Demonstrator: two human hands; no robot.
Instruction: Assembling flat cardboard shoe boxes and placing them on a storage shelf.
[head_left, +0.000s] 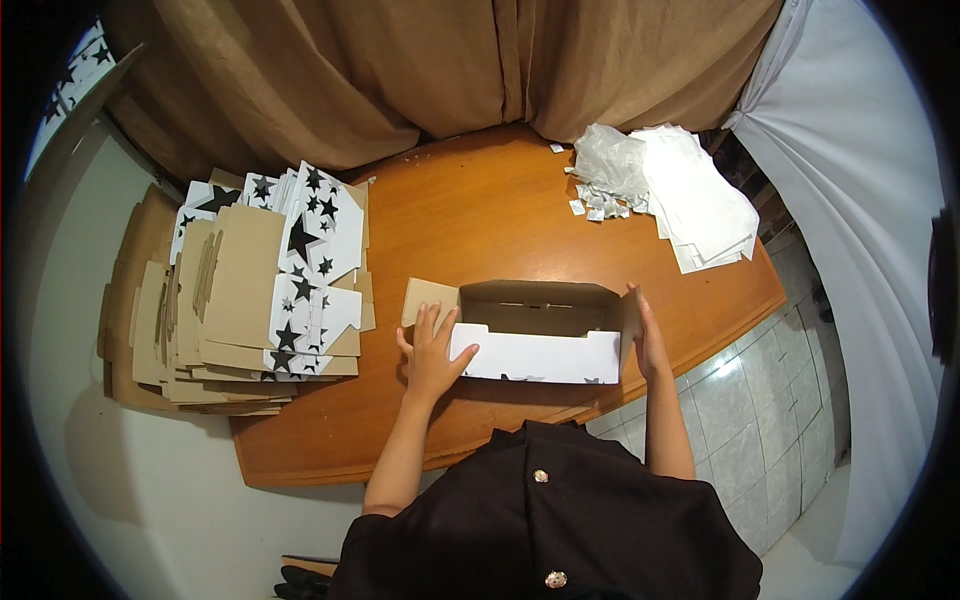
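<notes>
Box is touched at opposite ends by left hand, fingers spread, and right hand, fingers extended together.

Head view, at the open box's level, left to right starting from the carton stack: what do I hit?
Stack of flat cartons → left hand at the box's left end → open box → right hand at its right end → tiled floor → white curtain.
</notes>
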